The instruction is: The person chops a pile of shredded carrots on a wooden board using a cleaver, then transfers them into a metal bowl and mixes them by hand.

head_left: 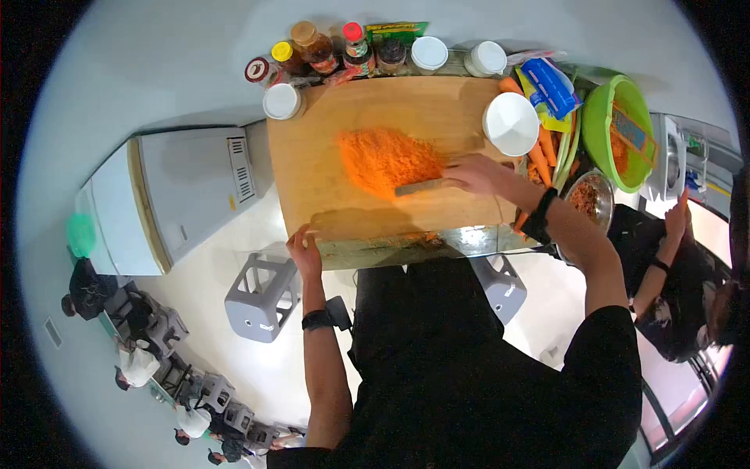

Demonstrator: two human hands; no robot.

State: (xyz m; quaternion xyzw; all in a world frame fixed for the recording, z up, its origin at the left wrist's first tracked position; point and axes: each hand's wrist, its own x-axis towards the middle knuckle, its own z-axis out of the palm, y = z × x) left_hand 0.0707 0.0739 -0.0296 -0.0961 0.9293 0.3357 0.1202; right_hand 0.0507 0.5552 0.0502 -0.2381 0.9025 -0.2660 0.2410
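Observation:
My right hand is closed round the handle of a kitchen knife. Its blade lies against the lower edge of a pile of finely chopped carrot. The pile rests on a large wooden cutting board. At the board's near left corner, my left hand has its fingers curled on the edge, well apart from the knife. A white bowl stands at the board's far right, beside whole carrots.
Sauce bottles and white-lidded jars line the back. On the right are a green basin with a grater, a metal bowl of brown mince and another person's hand. Stools stand below.

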